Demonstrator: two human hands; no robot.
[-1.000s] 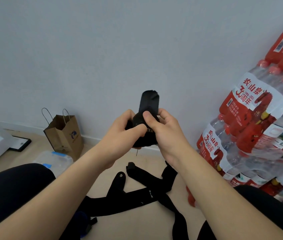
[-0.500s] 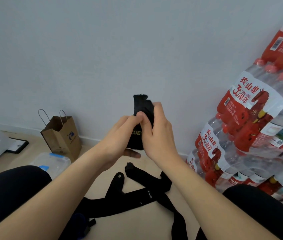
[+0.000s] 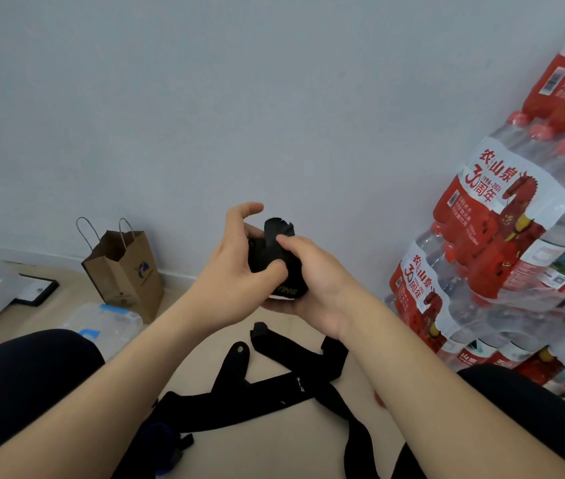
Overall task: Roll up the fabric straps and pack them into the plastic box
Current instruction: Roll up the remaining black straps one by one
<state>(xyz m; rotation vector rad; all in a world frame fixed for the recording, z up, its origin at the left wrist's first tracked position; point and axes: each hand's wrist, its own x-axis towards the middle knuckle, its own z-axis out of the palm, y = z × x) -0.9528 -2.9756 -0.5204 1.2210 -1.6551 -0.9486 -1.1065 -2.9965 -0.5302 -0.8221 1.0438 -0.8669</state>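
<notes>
I hold a rolled black fabric strap [image 3: 274, 264] up in front of me with both hands. My left hand [image 3: 236, 267] grips the roll from the left, its thumb pressed on the front and its index finger lifted. My right hand [image 3: 315, 278] cups the roll from the right and below, thumb on top. A short strap end sticks up from the roll. Several loose black straps [image 3: 274, 385] lie crossed on the floor below my arms. The clear plastic box [image 3: 108, 323] with blue clips sits on the floor at the left, beyond my left knee.
A brown paper bag [image 3: 125, 271] stands by the wall behind the box. Shrink-wrapped packs of water bottles [image 3: 502, 257] are stacked at the right. A black frame [image 3: 37, 292] and a white board lie at far left. My knees flank the straps.
The free end of the strap has become shorter as the roll has been wound further. Both hands have shifted their grip round the roll and lowered it slightly.
</notes>
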